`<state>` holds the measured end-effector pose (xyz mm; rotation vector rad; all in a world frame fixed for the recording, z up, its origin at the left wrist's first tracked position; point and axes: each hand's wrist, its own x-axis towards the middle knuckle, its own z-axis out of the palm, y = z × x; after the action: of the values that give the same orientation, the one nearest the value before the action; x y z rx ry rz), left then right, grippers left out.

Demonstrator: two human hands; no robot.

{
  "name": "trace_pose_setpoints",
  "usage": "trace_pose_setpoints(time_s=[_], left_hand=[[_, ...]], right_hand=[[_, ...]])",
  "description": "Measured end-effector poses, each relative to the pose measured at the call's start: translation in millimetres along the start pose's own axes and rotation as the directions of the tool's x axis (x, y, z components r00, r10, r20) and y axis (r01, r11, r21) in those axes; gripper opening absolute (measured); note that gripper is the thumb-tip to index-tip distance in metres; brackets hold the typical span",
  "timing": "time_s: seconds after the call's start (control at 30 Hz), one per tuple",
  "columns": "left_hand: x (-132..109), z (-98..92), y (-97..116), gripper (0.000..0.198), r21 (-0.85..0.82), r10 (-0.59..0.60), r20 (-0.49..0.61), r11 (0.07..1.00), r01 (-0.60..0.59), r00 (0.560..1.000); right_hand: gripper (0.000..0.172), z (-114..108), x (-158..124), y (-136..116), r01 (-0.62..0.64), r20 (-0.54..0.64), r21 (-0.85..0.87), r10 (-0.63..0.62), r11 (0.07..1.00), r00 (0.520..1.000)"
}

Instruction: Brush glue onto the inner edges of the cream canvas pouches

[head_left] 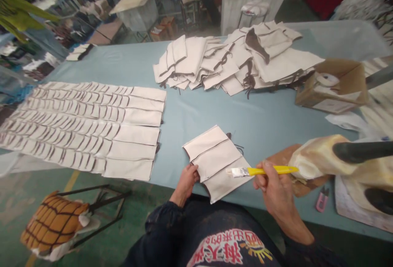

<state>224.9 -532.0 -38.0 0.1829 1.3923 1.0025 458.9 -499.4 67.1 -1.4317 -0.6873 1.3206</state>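
Observation:
A cream fabric panel [205,146] with dark seam lines lies near the table's front edge, with what looks like another panel partly beneath it. My left hand [188,181] pinches the panel's left edge between thumb and fingers. In my right hand [273,187] is a paintbrush [270,170] with a yellow handle. Its pale bristles point left, over the lower right of the panel; whether they touch it I cannot tell. Right of that hand stands a glue-stained container [319,154] with a dark handle across it, on a brown sheet [281,155].
Overlapping rows of cream panels [132,136] cover the table's left side. A loose heap of panels [227,60] lies at the back. A cardboard box [346,81] holding a tape roll stands right. A small pink cutter [322,199] lies near the front edge. Below left is a padded stool [55,222].

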Motion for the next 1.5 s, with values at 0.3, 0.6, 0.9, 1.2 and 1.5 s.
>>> trace_pose_setpoints(time_s=[0.3,0.6,0.9,1.2,1.5], left_hand=[[-16.6,45.7,40.4,0.034,0.078,0.251,0.189,0.96,-0.269,0.949],[-67.6,71.9,82.4,0.026,0.225,0.195,0.415,0.924,-0.308,0.888],[-89.1,78.1,106.5,0.025,0.188,0.057,0.493,0.967,-0.17,0.868],[-93.8,74.1,112.3,0.025,0.163,0.01,0.556,0.979,-0.121,0.831],[-91.5,69.1,111.0,0.03,0.238,-0.003,0.571,0.958,-0.162,0.821]], right_hand=[[0.043,5.5,8.8,-20.7,0.261,0.123,-0.086,-0.25,0.961,0.96],[0.029,9.3,10.0,-53.4,0.604,0.33,-0.161,-0.534,0.781,0.778],[0.019,22.1,11.4,-79.4,0.896,0.5,-0.268,-0.744,0.355,0.444],[0.023,21.8,-1.1,-77.7,0.87,0.487,-0.31,-0.722,0.383,0.491],[0.02,18.1,-5.6,-79.5,0.899,0.495,-0.284,-0.753,0.333,0.434]])
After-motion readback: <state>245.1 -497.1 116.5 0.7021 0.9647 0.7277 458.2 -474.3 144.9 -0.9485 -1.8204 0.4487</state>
